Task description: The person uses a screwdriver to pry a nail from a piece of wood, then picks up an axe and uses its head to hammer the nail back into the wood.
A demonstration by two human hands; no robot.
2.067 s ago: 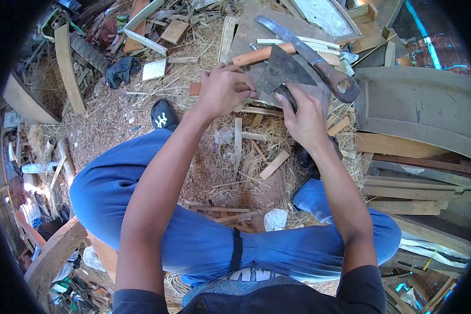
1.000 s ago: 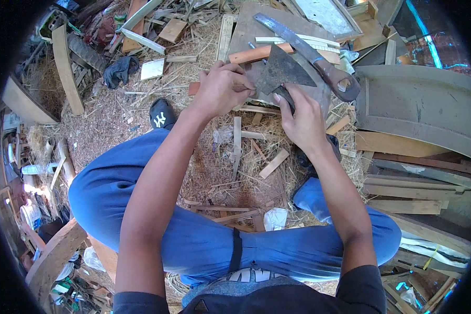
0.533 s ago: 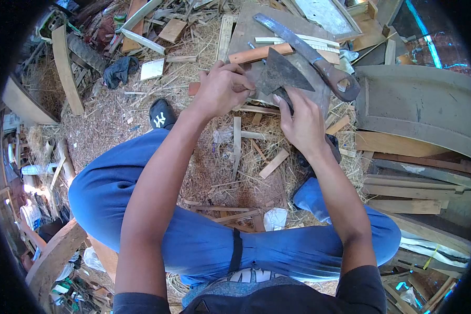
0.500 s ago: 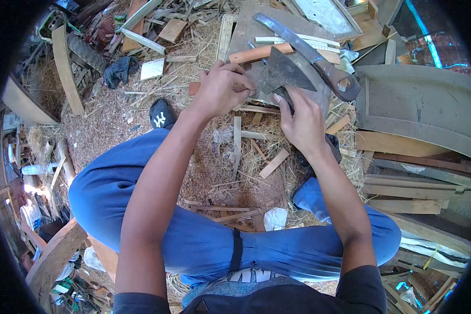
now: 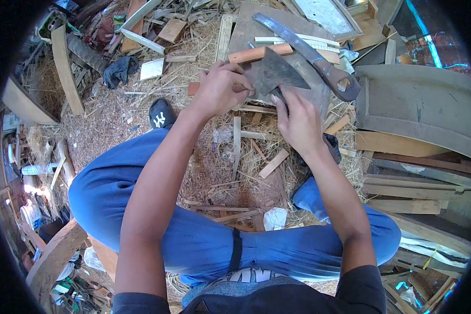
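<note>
My right hand (image 5: 299, 119) is wrapped round the dark handle of a broad, flat, triangular metal blade (image 5: 281, 73). The blade's left edge is close to the fingers of my left hand (image 5: 222, 88). Those fingers are pinched on a small brown wooden piece (image 5: 239, 88), mostly hidden by the hand. Just beyond the hands, a reddish wooden strip (image 5: 254, 54) lies on a worn board (image 5: 244, 32). A handsaw (image 5: 303, 49) with a dark handle rests across the same board, beyond and to the right of the blade.
Pale slats (image 5: 319, 43) lie under the saw. A curved grey panel (image 5: 418, 102) and stacked planks (image 5: 408, 191) are at the right. Wood scraps (image 5: 273, 163) and straw cover the ground between my legs. A sandalled foot (image 5: 162, 114) is at the left, with a scrap heap behind.
The triangular blade and my right hand have shifted slightly, the blade moving a little left and turning. My left hand has barely moved.
</note>
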